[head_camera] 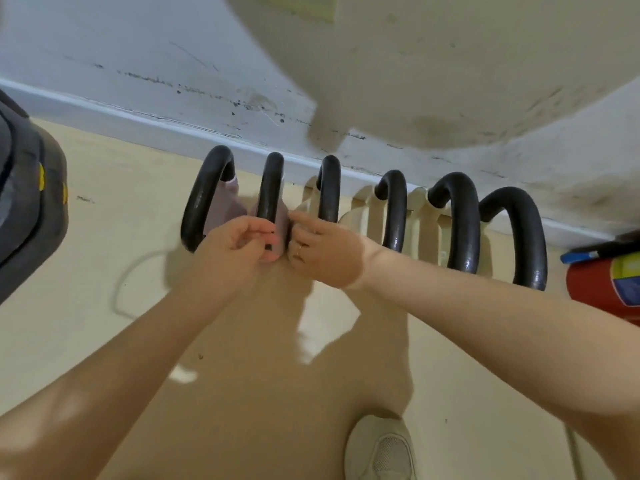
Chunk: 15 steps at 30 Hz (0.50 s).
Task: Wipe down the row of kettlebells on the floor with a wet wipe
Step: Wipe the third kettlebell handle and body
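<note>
Kettlebells (391, 216) (black handles) rowed beyond left hand (235, 247) and right hand (322, 251), both curled, grip unclear.

both hands (239, 245) at kettlebell handle (269, 188)

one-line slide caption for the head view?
Both hands, left hand and right hand, meet at the second kettlebell in a floor row.

Handles (460, 220): glossy black, six in row. Two left kettlebell bodies (227, 207): dusty mauve-pink; the others (367, 216): cream. Floor (104, 237): pale beige-yellow, darkened by brown shadow at centre. Wall (121, 46): white-blue, marked with black scuffs and specks. Skirting (138, 123): white. Extinguisher (602, 285): red, blue-yellow label. Shoe (381, 448): off-white, grey mesh. Ring (299, 250): gold. Bag (27, 202) at left: dark grey, yellow accents.
</note>
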Tool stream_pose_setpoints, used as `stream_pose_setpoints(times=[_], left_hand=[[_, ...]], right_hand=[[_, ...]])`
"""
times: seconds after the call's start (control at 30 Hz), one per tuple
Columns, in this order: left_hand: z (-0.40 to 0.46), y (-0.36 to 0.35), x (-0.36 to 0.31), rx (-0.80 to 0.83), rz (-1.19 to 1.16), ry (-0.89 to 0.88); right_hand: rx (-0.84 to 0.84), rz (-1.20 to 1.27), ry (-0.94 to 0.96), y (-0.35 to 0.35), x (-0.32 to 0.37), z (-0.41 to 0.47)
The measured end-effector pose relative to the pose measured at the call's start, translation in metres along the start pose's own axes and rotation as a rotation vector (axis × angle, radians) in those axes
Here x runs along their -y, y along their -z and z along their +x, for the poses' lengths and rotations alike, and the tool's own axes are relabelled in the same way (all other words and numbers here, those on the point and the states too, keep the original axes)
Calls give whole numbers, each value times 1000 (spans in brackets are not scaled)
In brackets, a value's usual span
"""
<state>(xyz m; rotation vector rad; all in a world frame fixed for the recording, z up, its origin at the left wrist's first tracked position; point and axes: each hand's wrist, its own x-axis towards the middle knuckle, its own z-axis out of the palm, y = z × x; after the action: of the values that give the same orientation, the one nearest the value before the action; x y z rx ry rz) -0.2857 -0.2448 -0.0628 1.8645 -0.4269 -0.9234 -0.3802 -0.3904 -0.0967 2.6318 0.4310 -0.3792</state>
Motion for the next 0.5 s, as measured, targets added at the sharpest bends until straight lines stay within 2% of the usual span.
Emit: stream_pose_setpoints(times=[0.07,0.13,0.17,0.23,0.37,0.47,0.5], left_hand=[[0,0,1,11,20,-16],[0,-4,5,47,58,-38],[2,-7,9,61,93,-40],[6,-16,14,65,135,-34],[12,-36,11,88,165,-9],[14,-49,8,158,217,-29],[16,-52,8,179,259,-52]], right_hand=[[-172,61,-76,1,-15,-3],[-284,221,-213,-4,-22,-10],[-321,265,-199,-10,-22,-14],[-280,433,-224,-15,-24,-19],[-342,978,-719,-19,-36,-7],[-413,1638,-908,-6,-22,3],[-407,1763,-951,-6,-14,6]])
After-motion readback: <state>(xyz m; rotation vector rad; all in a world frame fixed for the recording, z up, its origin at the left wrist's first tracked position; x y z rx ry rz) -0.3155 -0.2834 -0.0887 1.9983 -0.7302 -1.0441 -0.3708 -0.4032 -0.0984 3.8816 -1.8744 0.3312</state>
